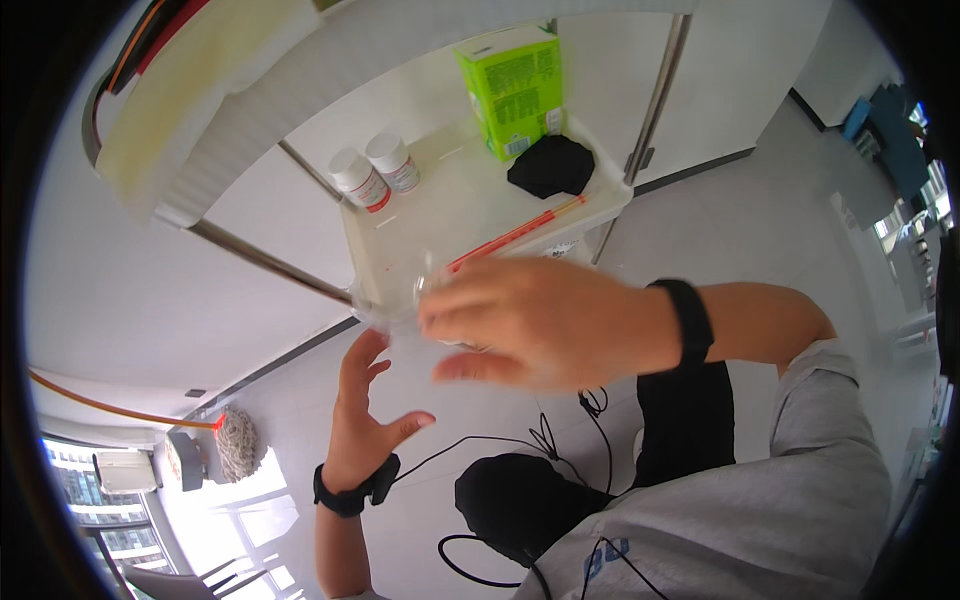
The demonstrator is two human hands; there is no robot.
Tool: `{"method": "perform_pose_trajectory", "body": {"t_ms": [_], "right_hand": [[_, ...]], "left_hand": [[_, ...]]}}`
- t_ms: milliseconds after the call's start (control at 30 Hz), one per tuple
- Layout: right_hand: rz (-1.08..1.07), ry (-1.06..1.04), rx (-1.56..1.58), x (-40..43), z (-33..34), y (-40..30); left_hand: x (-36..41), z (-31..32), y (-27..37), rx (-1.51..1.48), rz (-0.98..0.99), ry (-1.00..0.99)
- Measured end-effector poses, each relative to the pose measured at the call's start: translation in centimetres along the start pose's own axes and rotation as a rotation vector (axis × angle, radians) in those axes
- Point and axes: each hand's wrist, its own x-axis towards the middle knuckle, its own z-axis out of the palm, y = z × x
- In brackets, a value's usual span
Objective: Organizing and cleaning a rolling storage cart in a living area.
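A blurred, clear plastic-looking item shows at the front left corner of a white cart shelf; its shape is hard to make out. Over it reaches my right hand, blurred, palm down, thumb apart from the fingers. Whether that hand grips the clear item is hidden. My left hand is lower and to the left, thumb and fingers spread, fingertips close to the shelf corner. Just beyond my right hand, chopsticks in a red wrapper lie along the shelf's front edge.
Two white bottles stand at the shelf's left. A green box stands at the back, behind a black cloth item. Metal posts rise from the shelf. Black cables hang near my legs; a mop is left.
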Motion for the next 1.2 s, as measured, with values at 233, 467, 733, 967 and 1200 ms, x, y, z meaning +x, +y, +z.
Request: {"method": "perform_pose_trajectory", "body": {"t_ms": [233,467,733,967,1200], "right_hand": [[0.156,-0.102,0.276,-0.9,0.5,-0.2],[0.506,-0.103,-0.677,-3.6,-3.7,9.6],[0.641,-0.315,-0.458,-2.6,-2.4,12.2],[0.548,-0.171,-0.418,2.9,-2.0,13.2],[0.634,-0.180,-0.360,4.0,-2.4,11.7]], "left_hand": [[-0.3,1.5,-0.8,-0.185,-0.112,0.040],[-1.5,1.2,-3.6,-0.138,-0.253,0.114],[-1.7,1.3,-4.4,-0.160,-0.229,0.070],[-1.7,1.2,-4.1,-0.105,-0.233,0.016],[-2.4,1.0,-5.2,-0.076,-0.217,0.079]]}}
